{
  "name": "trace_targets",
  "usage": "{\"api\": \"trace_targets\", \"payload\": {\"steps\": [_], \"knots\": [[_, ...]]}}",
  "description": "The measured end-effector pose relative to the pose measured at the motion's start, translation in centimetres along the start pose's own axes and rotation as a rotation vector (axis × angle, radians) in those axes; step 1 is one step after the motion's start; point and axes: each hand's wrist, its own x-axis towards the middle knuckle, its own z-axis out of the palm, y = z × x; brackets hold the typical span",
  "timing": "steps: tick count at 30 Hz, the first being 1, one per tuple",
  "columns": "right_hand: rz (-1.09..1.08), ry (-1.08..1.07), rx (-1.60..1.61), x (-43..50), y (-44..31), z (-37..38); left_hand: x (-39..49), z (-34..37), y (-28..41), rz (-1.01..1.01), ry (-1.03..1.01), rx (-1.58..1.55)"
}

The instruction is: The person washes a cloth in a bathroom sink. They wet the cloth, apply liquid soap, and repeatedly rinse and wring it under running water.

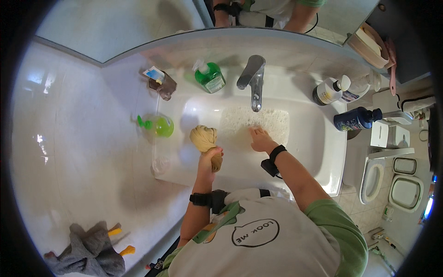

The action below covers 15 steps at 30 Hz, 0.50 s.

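Observation:
My left hand [207, 161] grips a tan cloth [203, 137] by its twisted middle. The cloth is bunched into a rounded bulge above the fist, and a shorter end shows below it. It is held over the left part of a white washbasin [308, 138]. My right hand [262, 140] reaches into the basin with nothing visible in it. Its fingertips touch the shallow, foamy water [271, 119] at the bottom, below the spout of a chrome faucet [256, 78]. Black straps circle both wrists.
Around the rim stand a green pump bottle [211, 78], a yellow-green pump bottle [162, 126], a brown cup [166, 86] with a tube, a white pump bottle [327, 91] and a dark blue bottle [353, 119]. A grey cloth item [91, 251] hangs lower left. A toilet [372, 180] stands right.

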Motion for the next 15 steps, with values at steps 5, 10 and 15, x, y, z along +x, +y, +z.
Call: {"api": "trace_targets", "payload": {"steps": [5,10,15], "knots": [[0.107,0.229,0.126,1.0,-0.9,-1.2,0.1,-0.1,0.0,0.002,-0.06,-0.004],[0.221,0.164,0.161,1.8,-1.4,-2.3,-1.3,1.3,1.2,-0.034,-0.136,0.081],[0.171,0.212,0.206,3.0,-0.5,-1.3,-2.6,2.7,2.7,0.078,-0.086,0.287]]}}
